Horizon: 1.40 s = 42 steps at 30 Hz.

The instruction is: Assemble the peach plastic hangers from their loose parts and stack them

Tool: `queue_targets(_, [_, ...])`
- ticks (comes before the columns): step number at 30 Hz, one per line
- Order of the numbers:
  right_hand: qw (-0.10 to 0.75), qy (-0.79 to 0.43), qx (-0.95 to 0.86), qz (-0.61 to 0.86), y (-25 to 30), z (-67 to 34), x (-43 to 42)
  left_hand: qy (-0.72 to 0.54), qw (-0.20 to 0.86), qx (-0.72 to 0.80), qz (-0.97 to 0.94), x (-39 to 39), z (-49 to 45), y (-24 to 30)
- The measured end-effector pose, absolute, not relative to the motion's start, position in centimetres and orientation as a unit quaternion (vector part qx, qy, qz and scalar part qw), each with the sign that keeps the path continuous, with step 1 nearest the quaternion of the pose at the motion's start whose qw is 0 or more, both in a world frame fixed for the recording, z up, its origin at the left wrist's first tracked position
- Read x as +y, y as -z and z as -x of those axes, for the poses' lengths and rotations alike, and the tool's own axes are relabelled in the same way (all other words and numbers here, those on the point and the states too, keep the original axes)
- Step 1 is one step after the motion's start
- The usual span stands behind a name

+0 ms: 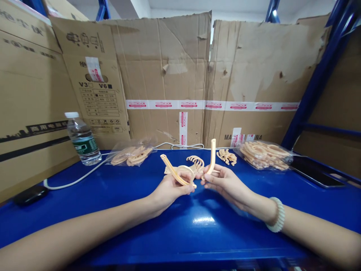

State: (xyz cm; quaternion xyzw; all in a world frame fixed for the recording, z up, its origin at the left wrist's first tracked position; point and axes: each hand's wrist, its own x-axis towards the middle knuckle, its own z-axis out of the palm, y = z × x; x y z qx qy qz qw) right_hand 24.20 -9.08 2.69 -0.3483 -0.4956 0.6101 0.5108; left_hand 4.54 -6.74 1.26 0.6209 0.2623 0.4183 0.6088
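My left hand (172,188) is closed on a curved wooden piece (172,171) whose long arm slants up to the left. A thin pale hoop shows beside its fingers; whether it belongs to that piece I cannot tell. In my right hand (222,182) a second, bent wooden strip (213,156) is pinched and stands nearly upright, with a small hole at its top. The two hands are close together above the blue table, their pieces apart. Behind them lie a comb-like row of curved wooden ribs (196,161) and a heap of small wooden hooks (226,156).
Plastic bags of wooden parts lie at the back left (132,155) and back right (262,154). A water bottle (83,141) and a black object (31,195) are on the left, a phone (316,175) on the right. A white cable (70,185) crosses the blue table (135,237); cardboard (160,75) walls it in.
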Motion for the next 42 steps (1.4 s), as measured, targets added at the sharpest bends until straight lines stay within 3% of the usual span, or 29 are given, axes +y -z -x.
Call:
queue_targets(23, [0.437,-0.519,-0.656,0.329,-1.7,-24.3,-8.7,-0.386,0.598,0.314,-0.628,-7.3,-4.6,-1.8])
queue_targets(42, [0.477,-0.462,-0.644,0.38,-1.8,-23.5,-9.0,-0.42,0.572,0.341,-0.617,-7.3,-4.7,-1.2])
